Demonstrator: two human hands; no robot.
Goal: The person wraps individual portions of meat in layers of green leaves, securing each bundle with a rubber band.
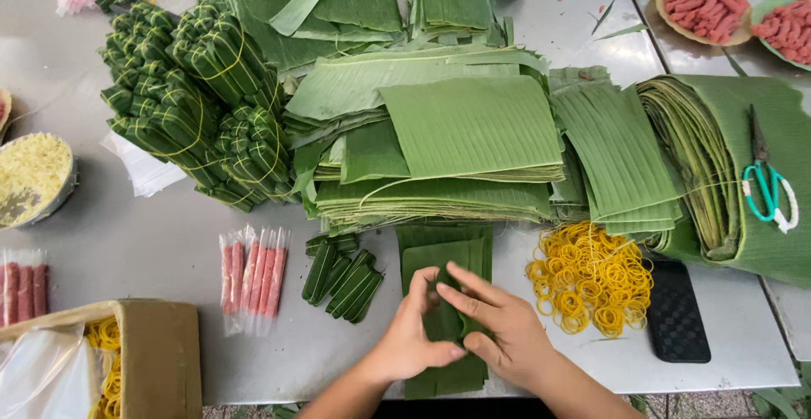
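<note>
Leaf bundle (446, 322) at bottom centre of the frame, half-folded, long axis running roughly up-down, sitting on a strip of banana leaves (443, 254) pointing the same way. Left hand (411, 339) curled around its left side, thumb underneath, fingers closed on the fold. Right hand (498, 326) angled in from lower right, fingers stretched flat across the top, pressing. Loose yellow rubber bands (591, 277) just right; wrapped rolls (342, 275) just left.

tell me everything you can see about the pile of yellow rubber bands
The loose pile of thin yellow rubber bands lies heaped on the grey metal table, right of both hands and touched by neither. Its right edge meets a black textured rectangular case; the stacked green banana leaves lie just behind it.
</note>
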